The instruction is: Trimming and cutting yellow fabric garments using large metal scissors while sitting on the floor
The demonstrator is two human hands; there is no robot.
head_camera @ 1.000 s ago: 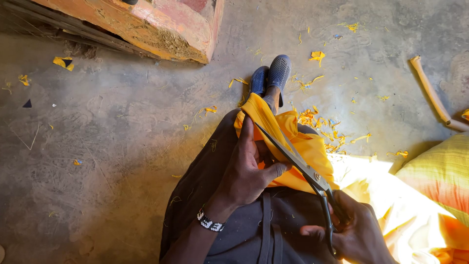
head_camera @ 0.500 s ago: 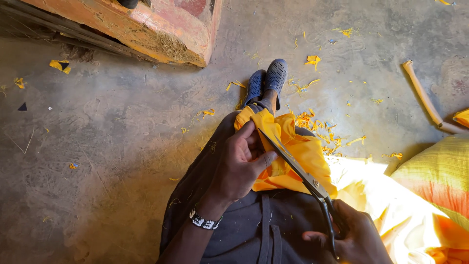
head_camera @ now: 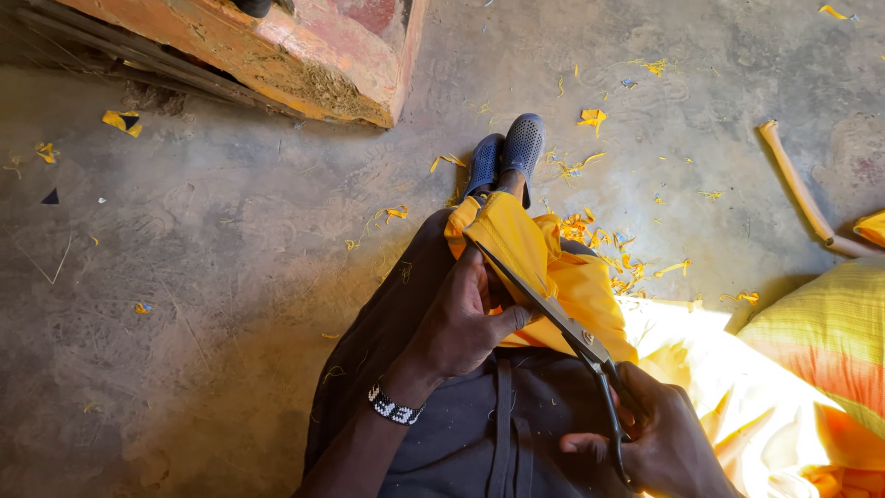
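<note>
I sit on the floor with my legs stretched out and a piece of yellow cloth [head_camera: 562, 277] lying over my lap. My left hand [head_camera: 461, 318], with a beaded band at the wrist, pinches the cloth's near edge and holds it taut. My right hand [head_camera: 659, 438] grips the handles of a pair of metal scissors [head_camera: 553, 314]. The blades run up and to the left along the cloth's edge, with their tips near the top fold of the fabric.
Blue perforated shoes [head_camera: 507, 157] are on my feet ahead. Yellow scraps [head_camera: 590, 118] litter the concrete floor. A worn orange-red block [head_camera: 304, 55] stands at the top left. More yellow and orange fabric [head_camera: 811, 360] lies at the right, with a tan stick [head_camera: 797, 184] beyond it.
The scissor blades have slid a little further along the cloth's edge. My left hand has shifted slightly with the fabric.
</note>
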